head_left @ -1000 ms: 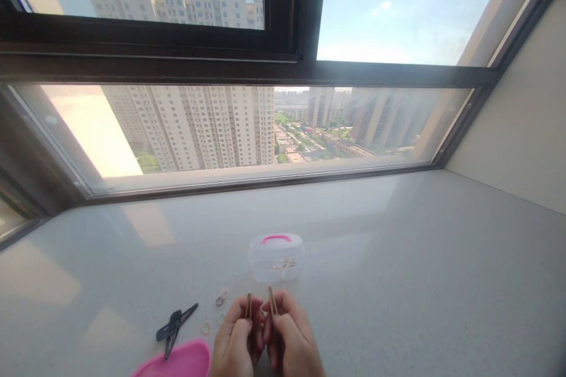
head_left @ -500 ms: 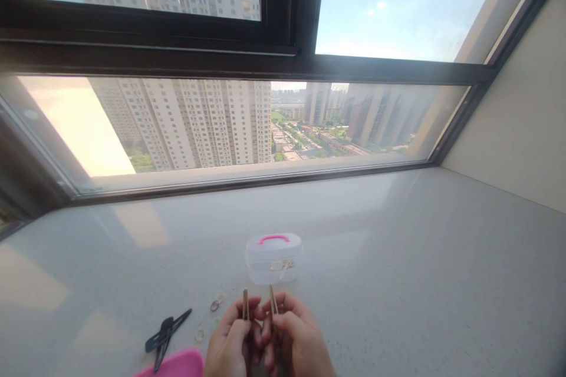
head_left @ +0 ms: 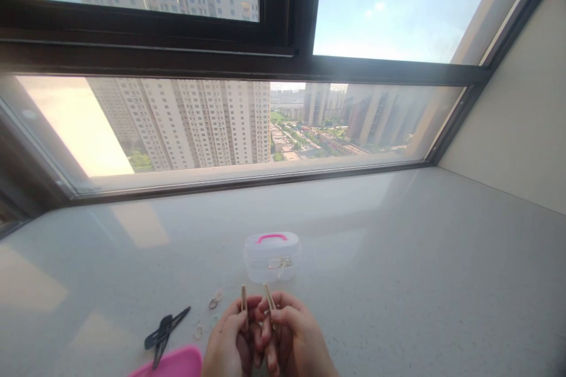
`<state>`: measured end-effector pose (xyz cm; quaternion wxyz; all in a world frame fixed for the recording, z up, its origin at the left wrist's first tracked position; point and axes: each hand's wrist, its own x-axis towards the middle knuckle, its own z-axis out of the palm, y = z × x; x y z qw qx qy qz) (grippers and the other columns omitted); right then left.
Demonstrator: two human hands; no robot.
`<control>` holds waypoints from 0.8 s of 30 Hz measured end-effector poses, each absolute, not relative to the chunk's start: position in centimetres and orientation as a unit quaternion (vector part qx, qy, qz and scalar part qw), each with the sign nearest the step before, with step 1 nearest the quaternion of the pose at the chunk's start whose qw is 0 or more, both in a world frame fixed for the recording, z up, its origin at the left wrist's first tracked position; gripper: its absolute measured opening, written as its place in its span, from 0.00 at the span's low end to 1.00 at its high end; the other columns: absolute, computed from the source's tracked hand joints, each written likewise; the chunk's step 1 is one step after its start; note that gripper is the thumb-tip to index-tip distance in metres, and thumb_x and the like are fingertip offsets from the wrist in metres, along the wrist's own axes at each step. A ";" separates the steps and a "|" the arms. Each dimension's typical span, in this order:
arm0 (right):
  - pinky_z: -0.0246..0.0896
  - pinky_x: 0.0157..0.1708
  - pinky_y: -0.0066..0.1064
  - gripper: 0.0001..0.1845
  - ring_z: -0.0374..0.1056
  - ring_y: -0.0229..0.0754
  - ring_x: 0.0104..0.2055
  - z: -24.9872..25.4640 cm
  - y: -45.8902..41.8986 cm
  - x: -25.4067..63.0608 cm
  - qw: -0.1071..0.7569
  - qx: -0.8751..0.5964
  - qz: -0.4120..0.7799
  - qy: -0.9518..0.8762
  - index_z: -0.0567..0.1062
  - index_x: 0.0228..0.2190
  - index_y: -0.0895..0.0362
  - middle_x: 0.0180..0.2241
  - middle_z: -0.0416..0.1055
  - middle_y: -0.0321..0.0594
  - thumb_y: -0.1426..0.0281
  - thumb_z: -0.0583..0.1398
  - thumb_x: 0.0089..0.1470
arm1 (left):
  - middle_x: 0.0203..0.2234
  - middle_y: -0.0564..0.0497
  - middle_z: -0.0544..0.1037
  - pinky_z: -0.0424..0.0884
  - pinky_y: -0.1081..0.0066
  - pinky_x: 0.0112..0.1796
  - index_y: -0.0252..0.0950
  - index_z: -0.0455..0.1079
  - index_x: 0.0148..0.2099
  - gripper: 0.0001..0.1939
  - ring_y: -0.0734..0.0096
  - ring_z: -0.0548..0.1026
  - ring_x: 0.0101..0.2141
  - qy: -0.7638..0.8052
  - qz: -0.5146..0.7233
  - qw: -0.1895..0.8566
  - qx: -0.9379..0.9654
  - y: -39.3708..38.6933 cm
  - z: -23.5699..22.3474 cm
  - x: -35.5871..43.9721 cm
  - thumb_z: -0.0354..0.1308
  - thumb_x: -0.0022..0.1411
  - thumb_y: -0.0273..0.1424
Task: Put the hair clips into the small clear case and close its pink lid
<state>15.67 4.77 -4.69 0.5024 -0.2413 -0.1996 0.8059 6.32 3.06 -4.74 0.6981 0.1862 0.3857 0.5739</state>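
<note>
My left hand (head_left: 225, 341) is closed, pinching a slim gold hair clip (head_left: 244, 294) upright between thumb and fingers. Beside it, my right hand (head_left: 305, 339) grips a second gold hair clip (head_left: 267, 296), which tilts slightly to the left. The fingers of both hands meet in the middle, and the lower ends of the clips are hidden among them. Just beyond the clips stands a clear plastic box (head_left: 260, 268) with a lid and a pink handle (head_left: 273, 237). A few light-coloured pieces show inside it.
Several black hair clips (head_left: 164, 330) lie crossed at the left, partly over a pink tray (head_left: 177, 363). Small ring-shaped bands (head_left: 213, 304) are scattered between them and my left hand. A window with a dark frame (head_left: 283, 177) borders the pale sill (head_left: 398, 271).
The right clip leans a little more to the left. The view has shifted very slightly; both hands keep their hold, and the box and black clips stay in place.
</note>
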 end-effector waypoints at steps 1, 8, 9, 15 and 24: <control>0.50 0.07 0.21 0.09 0.57 0.32 0.07 -4.6 4.8 15.7 0.504 -0.243 0.806 -0.195 0.72 0.24 0.62 0.12 0.68 0.37 0.69 0.58 0.37 | 0.11 0.54 0.70 0.56 0.77 0.12 0.32 0.72 0.35 0.09 0.73 0.66 0.09 0.383 0.576 0.698 0.186 3.1 -4.8 6.3 0.54 0.53 0.31; 0.48 0.06 0.19 0.09 0.57 0.32 0.07 -4.2 4.4 15.6 0.501 -0.240 0.809 -0.190 0.72 0.24 0.63 0.12 0.68 0.36 0.70 0.58 0.37 | 0.11 0.53 0.70 0.55 0.79 0.12 0.31 0.72 0.34 0.10 0.75 0.64 0.10 0.393 0.594 0.681 0.170 3.0 -4.5 6.4 0.55 0.53 0.32; 0.48 0.06 0.19 0.08 0.57 0.32 0.07 -4.3 4.3 15.6 0.501 -0.240 0.809 -0.193 0.72 0.24 0.63 0.12 0.68 0.36 0.71 0.58 0.37 | 0.11 0.53 0.70 0.55 0.79 0.11 0.31 0.72 0.34 0.10 0.75 0.64 0.10 0.392 0.596 0.680 0.170 2.9 -4.5 6.4 0.55 0.53 0.32; 0.48 0.06 0.20 0.08 0.57 0.32 0.07 -4.3 3.9 15.7 0.495 -0.241 0.810 -0.203 0.73 0.24 0.63 0.11 0.68 0.37 0.71 0.57 0.38 | 0.12 0.53 0.69 0.55 0.79 0.12 0.31 0.72 0.35 0.10 0.76 0.64 0.11 0.388 0.590 0.687 0.173 2.3 -4.5 6.3 0.52 0.55 0.31; 0.44 0.06 0.19 0.09 0.57 0.32 0.08 -3.9 3.9 15.6 0.502 -0.249 0.807 -0.186 0.73 0.25 0.63 0.12 0.68 0.36 0.72 0.59 0.37 | 0.18 0.52 0.73 0.58 0.78 0.15 0.33 0.70 0.35 0.13 0.74 0.66 0.15 0.409 0.599 0.666 0.172 2.0 -4.3 5.7 0.54 0.44 0.23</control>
